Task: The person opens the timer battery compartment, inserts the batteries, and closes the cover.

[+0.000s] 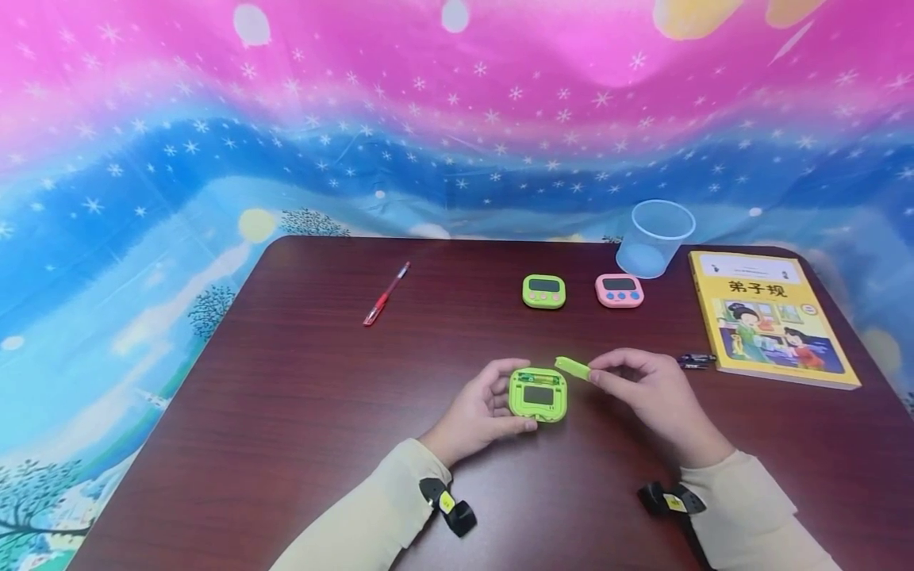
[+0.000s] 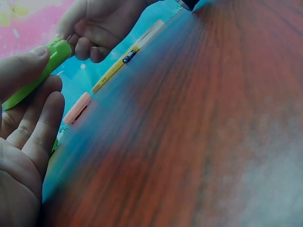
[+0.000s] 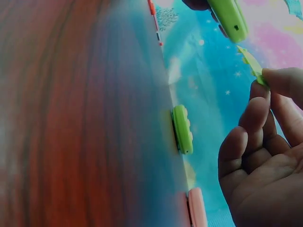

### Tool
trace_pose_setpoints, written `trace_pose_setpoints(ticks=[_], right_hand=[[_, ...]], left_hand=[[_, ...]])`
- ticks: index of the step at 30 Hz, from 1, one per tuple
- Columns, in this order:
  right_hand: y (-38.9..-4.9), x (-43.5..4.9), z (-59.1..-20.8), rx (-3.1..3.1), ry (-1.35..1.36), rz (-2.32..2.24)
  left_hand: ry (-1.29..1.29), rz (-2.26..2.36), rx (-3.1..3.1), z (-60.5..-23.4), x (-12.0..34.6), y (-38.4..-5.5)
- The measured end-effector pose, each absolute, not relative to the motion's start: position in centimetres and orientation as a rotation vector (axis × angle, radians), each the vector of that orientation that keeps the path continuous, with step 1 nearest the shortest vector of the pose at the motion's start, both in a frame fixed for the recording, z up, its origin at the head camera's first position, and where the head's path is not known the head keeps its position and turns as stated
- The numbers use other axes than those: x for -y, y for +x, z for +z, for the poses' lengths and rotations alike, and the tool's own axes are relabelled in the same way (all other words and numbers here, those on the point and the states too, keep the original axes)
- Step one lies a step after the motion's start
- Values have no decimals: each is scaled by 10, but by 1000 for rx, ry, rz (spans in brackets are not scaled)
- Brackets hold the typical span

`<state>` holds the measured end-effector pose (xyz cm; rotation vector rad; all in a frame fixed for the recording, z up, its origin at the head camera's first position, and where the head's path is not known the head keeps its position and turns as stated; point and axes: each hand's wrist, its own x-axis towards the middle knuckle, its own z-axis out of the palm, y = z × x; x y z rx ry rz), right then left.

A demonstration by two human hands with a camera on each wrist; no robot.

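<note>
My left hand (image 1: 480, 406) grips a green digital timer (image 1: 539, 408) by its left side, back face up. Its battery slot stands uncovered, with a green battery (image 1: 539, 379) lying in it along the top. Between thumb and forefinger my right hand (image 1: 653, 396) pinches a small green battery cover (image 1: 573, 368), just off the timer's upper right corner. The right wrist view shows the thin cover (image 3: 253, 66) apart from the timer (image 3: 229, 21). In the left wrist view, the left thumb presses on the timer (image 2: 40, 78).
Farther back lie a second green timer (image 1: 544, 292) and a pink timer (image 1: 619, 291), screens up. A clear cup (image 1: 653, 238) stands behind them. On the right are a yellow book (image 1: 778, 321) and small dark items (image 1: 696, 362); a red pen (image 1: 387, 295) lies left.
</note>
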<state>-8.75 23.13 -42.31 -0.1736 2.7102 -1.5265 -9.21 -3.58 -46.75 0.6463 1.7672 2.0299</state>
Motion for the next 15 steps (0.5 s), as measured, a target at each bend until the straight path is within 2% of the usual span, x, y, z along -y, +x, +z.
trace_pose_setpoints(ticks=[15], right_hand=[[-85, -211, -420, -2635, -324, -1583]], left_hand=[[675, 2002, -1779, -468, 37, -92]])
